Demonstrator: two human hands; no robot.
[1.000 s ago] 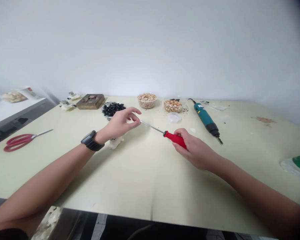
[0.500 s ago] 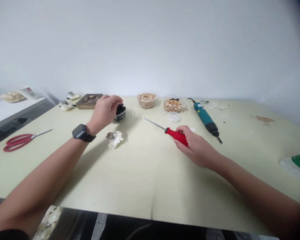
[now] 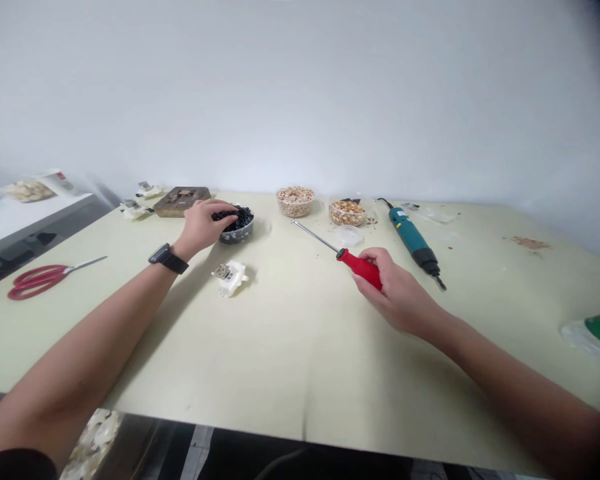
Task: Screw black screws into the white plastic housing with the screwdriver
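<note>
My left hand (image 3: 205, 223), with a black watch (image 3: 167, 259) on its wrist, reaches into a clear round tub of small black pieces (image 3: 240, 220). Its thumb and fingers are apart, with the fingertips among the pieces. My right hand (image 3: 403, 293) is closed around the red handle of a screwdriver (image 3: 361, 268), whose metal shaft points up and left over the table. Between the hands, nearer the left forearm, lies a white plastic part with a small metal gear-like piece (image 3: 231, 277).
Two clear tubs hold tan pieces (image 3: 295, 200) and orange-brown pieces (image 3: 347, 212). A clear lid (image 3: 349, 235) lies before them. A teal power screwdriver (image 3: 413, 240) lies right. Red-handled scissors (image 3: 40, 280), a brown block (image 3: 183, 202) and more white parts (image 3: 135, 210) are left.
My left hand has lowered into the tub of black pieces, its fingers spreading from a curled pose above it. The screwdriver has shifted slightly, its tip a little higher and farther right.
</note>
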